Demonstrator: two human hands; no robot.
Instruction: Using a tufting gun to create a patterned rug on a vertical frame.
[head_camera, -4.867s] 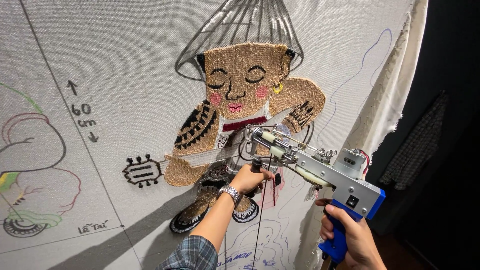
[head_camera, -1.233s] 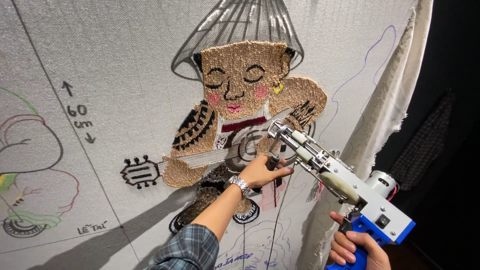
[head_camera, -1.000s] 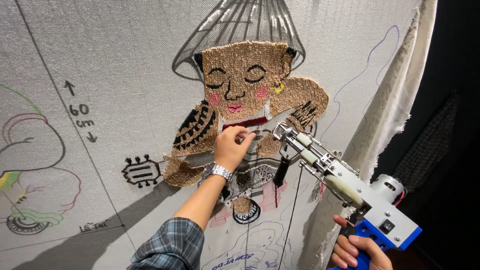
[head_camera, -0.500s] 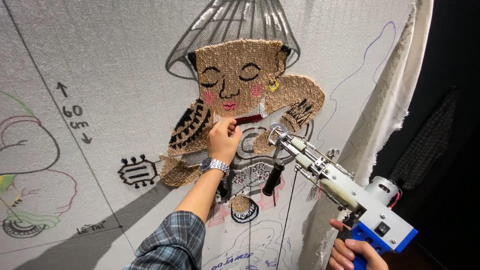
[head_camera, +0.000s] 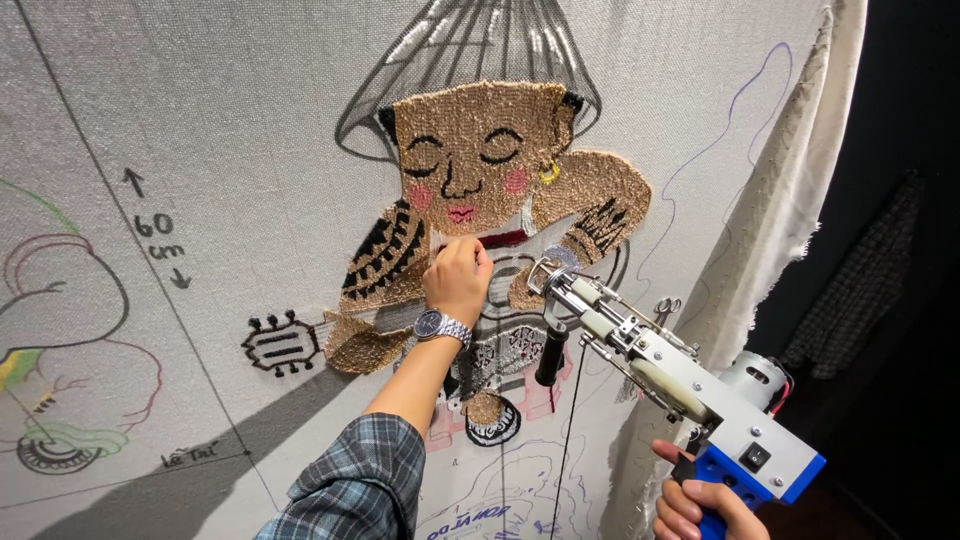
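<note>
Pressing against the stretched cloth at centre frame, the left hand (head_camera: 458, 280) has its fingers curled into a loose fist, knuckles toward the camera, fingertips meeting the fabric just below the chin of the tufted figure (head_camera: 480, 200). Whether anything is pinched between the fingers cannot be told. A silver wristwatch (head_camera: 441, 326) sits on that wrist; a plaid sleeve (head_camera: 350, 490) covers the forearm at lower centre.

Lower right: the right hand (head_camera: 700, 505) grips the blue handle of a tufting gun (head_camera: 680, 385), fingers closed around it, partly cut off by the frame edge. The gun runs diagonally up and left, its needle end touching or just off the cloth right of the left hand; contact is not clear. A black front grip hangs under the barrel. A dark yarn strand (head_camera: 568, 440) drops from the gun toward the bottom edge.

The white backing cloth (head_camera: 230, 110) fills most of the frame. The figure has a tan yarn face with closed eyes, pink cheeks, a red mouth, and a conical hat drawn in outline above. Its lower body is mostly marker lines, partly filled. Left of it, a small black outlined shape (head_camera: 283, 342). Far left, coloured line drawings (head_camera: 60, 330). The frayed cloth edge (head_camera: 800, 200) hangs at right against a dark background.
</note>
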